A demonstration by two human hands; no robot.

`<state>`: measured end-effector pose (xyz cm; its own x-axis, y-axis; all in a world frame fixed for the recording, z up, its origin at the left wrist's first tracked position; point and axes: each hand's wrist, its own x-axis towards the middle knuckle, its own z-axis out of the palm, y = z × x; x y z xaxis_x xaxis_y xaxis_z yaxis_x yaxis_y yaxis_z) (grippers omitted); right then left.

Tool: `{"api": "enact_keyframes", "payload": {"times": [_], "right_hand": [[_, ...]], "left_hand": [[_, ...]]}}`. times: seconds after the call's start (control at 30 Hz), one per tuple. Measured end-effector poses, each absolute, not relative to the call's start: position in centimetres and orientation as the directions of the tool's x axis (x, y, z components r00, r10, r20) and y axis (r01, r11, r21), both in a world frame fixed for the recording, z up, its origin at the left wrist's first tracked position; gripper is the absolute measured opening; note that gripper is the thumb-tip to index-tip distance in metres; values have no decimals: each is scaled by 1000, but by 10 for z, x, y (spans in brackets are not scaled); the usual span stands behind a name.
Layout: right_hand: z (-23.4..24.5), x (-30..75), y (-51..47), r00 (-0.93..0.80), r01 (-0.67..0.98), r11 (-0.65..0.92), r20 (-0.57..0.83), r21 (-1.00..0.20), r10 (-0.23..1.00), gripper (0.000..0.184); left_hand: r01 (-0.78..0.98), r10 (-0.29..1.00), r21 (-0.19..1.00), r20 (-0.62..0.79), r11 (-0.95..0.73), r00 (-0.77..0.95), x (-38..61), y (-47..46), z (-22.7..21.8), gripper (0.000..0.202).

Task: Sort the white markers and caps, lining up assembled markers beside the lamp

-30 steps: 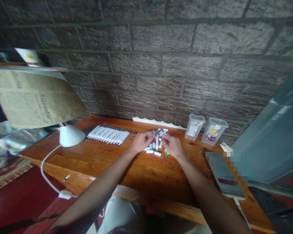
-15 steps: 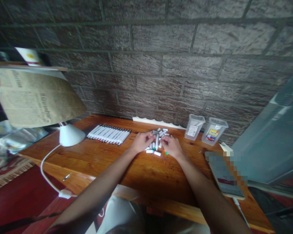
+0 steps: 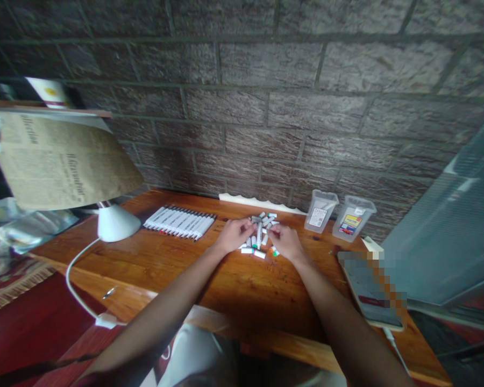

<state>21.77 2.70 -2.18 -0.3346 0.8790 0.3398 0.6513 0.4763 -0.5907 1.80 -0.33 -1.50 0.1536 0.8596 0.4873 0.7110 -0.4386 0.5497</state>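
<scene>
Fingers (image 3: 250, 227) half curled on my left hand (image 3: 234, 235) and right hand (image 3: 285, 242), pressing in over the loose pile of markers (image 3: 260, 236) on the desk (image 3: 165, 263). Can't tell if I've got hold of one! Neat row of markers (image 3: 180, 222) off to the left.

Bare forearms extended, left hand (image 3: 234, 235), right hand (image 3: 286, 242) close together

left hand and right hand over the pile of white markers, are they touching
Apart. The head view shows a plain gap between the bare left hand and the bare right hand, with a white plastic marker between them.
</scene>
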Motion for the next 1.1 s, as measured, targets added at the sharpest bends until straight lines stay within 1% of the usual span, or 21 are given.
{"api": "enact_keyframes", "payload": {"times": [0.23,0.33,0.43,0.93,1.1], "right_hand": [[-18,218,27,-319,638,489,374,-595,871,20],[-16,221,28,-259,660,454,385,-599,886,20],[-17,222,29,-229,674,418,366,-609,902,19],[-22,218,29,-309,678,466,355,-569,883,21],[-22,217,27,-333,669,480,350,-568,876,21]], "left_hand": [[707,853,546,496,-450,161,19,-4,-14,34],[706,854,546,494,-451,163,19,-5,-14,35],[700,853,547,492,-459,175,19,-5,-14,35],[676,859,561,460,-478,226,18,-4,-15,35],[665,850,560,472,-495,235,18,-4,-15,34]]}}
